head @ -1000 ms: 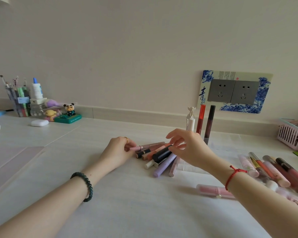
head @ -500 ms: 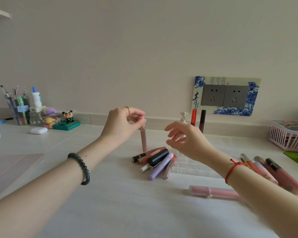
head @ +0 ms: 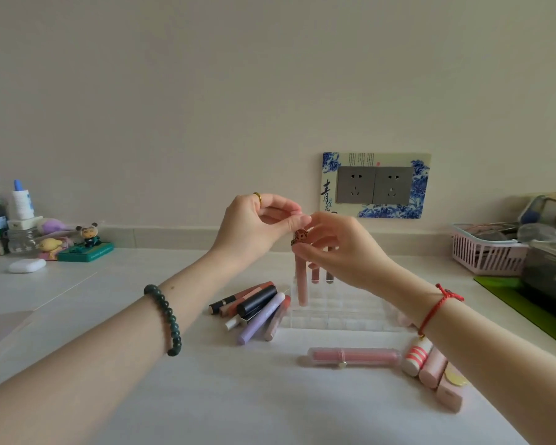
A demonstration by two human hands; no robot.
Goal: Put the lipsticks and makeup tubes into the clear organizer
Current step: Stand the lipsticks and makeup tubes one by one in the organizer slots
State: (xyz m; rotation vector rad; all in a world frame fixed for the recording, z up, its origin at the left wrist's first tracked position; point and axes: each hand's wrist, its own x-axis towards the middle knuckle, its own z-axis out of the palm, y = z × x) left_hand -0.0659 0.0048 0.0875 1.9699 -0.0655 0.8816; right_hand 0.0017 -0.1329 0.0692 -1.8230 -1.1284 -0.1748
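A pink makeup tube point(head: 301, 284) with an ornate brown cap stands upright, its lower end inside the clear organizer point(head: 337, 319) at the table's middle. My left hand point(head: 254, 228) and my right hand point(head: 341, 250) meet above it, and both pinch its cap end. Two darker tubes point(head: 321, 273) stand in the organizer's back row, partly hidden by my right hand. Several lipsticks and tubes point(head: 254, 311) lie in a pile just left of the organizer. More pink tubes point(head: 430, 366) lie under my right wrist.
A clear pink case point(head: 353, 357) lies in front of the organizer. A pink basket point(head: 488, 255) and a green mat point(head: 523, 300) are at the right. Pens, bottles, figurines point(head: 87, 242) and a white earbud case point(head: 27, 265) sit at the back left.
My left hand lifted the pink tube from the pile and carried it right, over the organizer. My right hand rose to the tube's cap. The tube's lower end now sits in the organizer.
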